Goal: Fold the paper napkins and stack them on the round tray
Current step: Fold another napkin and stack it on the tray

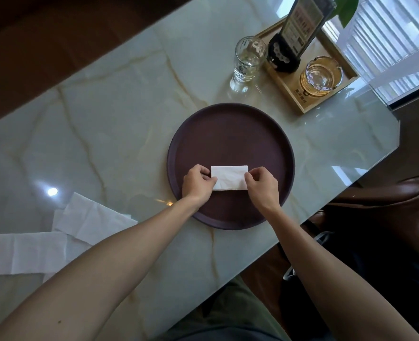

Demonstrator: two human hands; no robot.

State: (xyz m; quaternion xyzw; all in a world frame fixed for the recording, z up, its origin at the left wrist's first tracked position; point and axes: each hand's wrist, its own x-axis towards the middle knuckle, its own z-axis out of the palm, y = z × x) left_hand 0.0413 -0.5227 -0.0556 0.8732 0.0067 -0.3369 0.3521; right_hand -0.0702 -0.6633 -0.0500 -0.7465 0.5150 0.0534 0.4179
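Note:
A folded white paper napkin (229, 177) lies as a small rectangle on the near half of the dark brown round tray (230, 124). My left hand (197, 184) pinches its left end and my right hand (261, 185) pinches its right end. Both hands rest over the tray. Unfolded white napkins (55, 237) lie flat on the marble table at the near left, partly overlapping each other and partly hidden by my left forearm.
A tall drinking glass (249, 62) stands behind the tray. A wooden tray (309, 104) at the back right holds a menu stand (297, 33) and a glass ashtray (321, 76). The table edge runs diagonally on the right, with a brown leather seat (388, 200) beyond it.

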